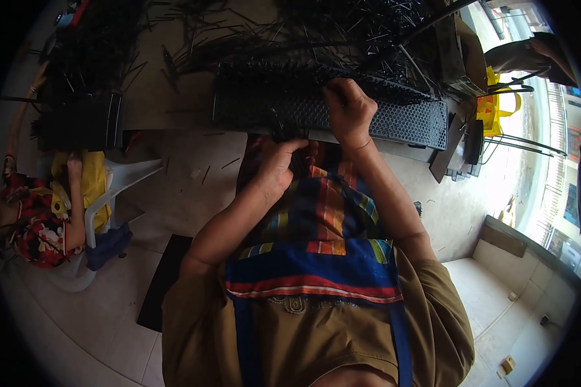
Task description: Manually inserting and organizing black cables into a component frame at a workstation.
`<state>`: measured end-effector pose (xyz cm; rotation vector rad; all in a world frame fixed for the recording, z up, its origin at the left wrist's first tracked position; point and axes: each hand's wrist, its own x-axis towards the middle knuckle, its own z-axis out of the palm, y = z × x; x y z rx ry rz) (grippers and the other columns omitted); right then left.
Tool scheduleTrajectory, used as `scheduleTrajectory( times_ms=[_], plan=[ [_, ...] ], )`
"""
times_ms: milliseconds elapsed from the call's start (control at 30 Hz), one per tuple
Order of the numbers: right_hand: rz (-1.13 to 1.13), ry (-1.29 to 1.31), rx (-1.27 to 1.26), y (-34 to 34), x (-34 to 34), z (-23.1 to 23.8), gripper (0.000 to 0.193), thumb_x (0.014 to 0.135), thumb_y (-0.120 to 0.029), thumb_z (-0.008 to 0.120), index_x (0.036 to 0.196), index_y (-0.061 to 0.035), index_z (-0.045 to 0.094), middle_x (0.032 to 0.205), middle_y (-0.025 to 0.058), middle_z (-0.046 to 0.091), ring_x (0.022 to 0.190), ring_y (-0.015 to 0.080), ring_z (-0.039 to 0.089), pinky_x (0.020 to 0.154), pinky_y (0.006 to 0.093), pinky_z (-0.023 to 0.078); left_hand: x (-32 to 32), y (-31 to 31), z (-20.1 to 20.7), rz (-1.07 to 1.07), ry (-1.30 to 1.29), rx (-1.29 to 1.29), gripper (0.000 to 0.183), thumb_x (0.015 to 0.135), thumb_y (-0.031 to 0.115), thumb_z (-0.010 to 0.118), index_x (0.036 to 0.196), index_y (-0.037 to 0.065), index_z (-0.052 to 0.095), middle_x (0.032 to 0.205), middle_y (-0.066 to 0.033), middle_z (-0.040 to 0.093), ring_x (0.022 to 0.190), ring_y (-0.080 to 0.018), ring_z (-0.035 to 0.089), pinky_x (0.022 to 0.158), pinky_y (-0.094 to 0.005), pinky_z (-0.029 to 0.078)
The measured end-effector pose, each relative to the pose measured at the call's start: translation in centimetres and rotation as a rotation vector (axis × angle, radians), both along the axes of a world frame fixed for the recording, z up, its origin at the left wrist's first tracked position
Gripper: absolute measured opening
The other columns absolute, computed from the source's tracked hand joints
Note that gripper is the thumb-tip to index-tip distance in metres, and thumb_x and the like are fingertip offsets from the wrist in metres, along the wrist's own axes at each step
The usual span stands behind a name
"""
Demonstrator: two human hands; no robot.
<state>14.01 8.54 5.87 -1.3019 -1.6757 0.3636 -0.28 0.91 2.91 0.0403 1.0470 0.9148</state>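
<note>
A long black tray (pixel 403 122) with rows of small holes lies across the table in front of me. Thin dark pieces stand packed in its far rows. My right hand (pixel 352 115) is over the tray's near half, its fingers pinched together; whatever is between the fingertips is too small or dark to name. At the tray's near edge, left of the middle, my left hand (pixel 277 168) is closed around a bunch of thin black sticks (pixel 281 128). The sticks' ends point up toward the tray.
Heaps of loose thin black sticks (pixel 252 39) cover the table's far side. A cardboard box (pixel 468 58) and a yellow bag (pixel 490 113) are at the right. On the left, a person in a floral shirt (pixel 42 235) sits on a white plastic chair (pixel 100 206) beside a black box (pixel 84 122).
</note>
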Motion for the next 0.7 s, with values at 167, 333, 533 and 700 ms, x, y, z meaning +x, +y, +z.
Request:
scheduleTrajectory(
  times_ms=[167,333,533,700],
  plan=[
    [0.002,-0.012,0.029,0.0,0.2,-0.1,0.011,0.077,0.000,0.071,0.085,-0.0040,0.066,0.073,0.0088,0.065,0.061,0.0162,0.063,0.056,0.0260,0.048,0.5,-0.2,-0.3,0.029,0.050,0.022,0.017,0.077,-0.006,0.064,0.092,0.001,0.063,0.083,-0.0120,0.070,0.071,-0.0214,0.068,0.060,-0.0320,0.054],
    [0.002,-0.054,-0.008,0.2,0.3,-0.8,0.011,0.076,0.000,0.071,0.086,-0.0041,0.068,0.076,0.0092,0.066,0.064,0.0190,0.065,0.059,0.0266,0.049,0.6,0.0,-0.4,0.039,0.000,0.039,0.016,0.077,-0.006,0.064,0.091,0.000,0.064,0.082,-0.0123,0.069,0.069,-0.0214,0.067,0.058,-0.0316,0.053],
    [0.033,-0.031,-0.005,0.4,0.1,-1.4,0.011,0.077,-0.002,0.071,0.087,-0.0051,0.070,0.080,0.0092,0.066,0.067,0.0249,0.065,0.059,0.0295,0.050,0.8,-0.2,-0.7,0.043,0.022,0.095,0.020,0.076,-0.007,0.064,0.094,0.001,0.066,0.083,-0.0093,0.069,0.071,-0.0200,0.067,0.060,-0.0312,0.053],
    [0.054,-0.323,0.065,-0.8,0.5,-1.5,0.011,0.077,-0.006,0.072,0.088,-0.0044,0.070,0.084,0.0105,0.064,0.067,0.0272,0.065,0.059,0.0309,0.051,1.0,-0.4,-2.3,0.105,0.025,0.124,0.026,0.075,-0.008,0.065,0.099,0.001,0.065,0.089,-0.0081,0.068,0.073,-0.0191,0.066,0.063,-0.0320,0.055]
  ],
)
